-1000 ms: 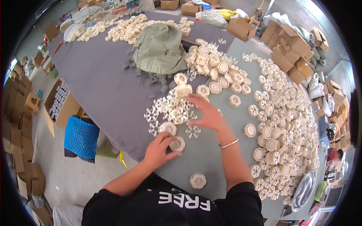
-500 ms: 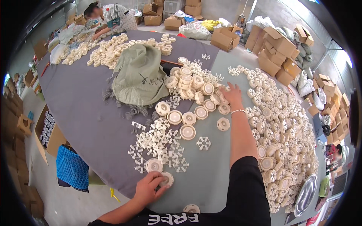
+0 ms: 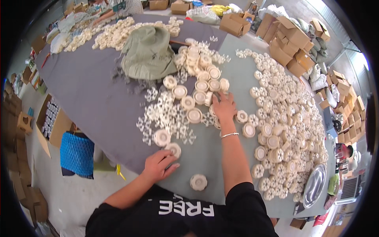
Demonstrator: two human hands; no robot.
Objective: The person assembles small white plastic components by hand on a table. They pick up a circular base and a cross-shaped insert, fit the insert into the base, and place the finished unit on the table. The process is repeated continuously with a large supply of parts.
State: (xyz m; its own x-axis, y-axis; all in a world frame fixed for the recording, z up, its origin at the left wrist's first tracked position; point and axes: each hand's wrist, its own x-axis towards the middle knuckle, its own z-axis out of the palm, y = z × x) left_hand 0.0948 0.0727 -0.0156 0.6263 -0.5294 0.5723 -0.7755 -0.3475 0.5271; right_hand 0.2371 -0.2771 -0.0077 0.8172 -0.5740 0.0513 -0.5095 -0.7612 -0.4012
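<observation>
Lying on the table (image 3: 106, 106) at the fingertips of your left hand (image 3: 158, 164), whose thumb stands apart, the cream disc (image 3: 175, 150) looks light, stiff and smooth, best pinched across its rim, while your right hand (image 3: 224, 109) has its fingers spread among more discs (image 3: 194, 115).

Left fingers (image 3: 162, 155) bent, right fingers (image 3: 215, 101) spread

Bright, diffuse light; metal tray (image 3: 315, 185) glinting; fisheye edges bowed; corners black
</observation>
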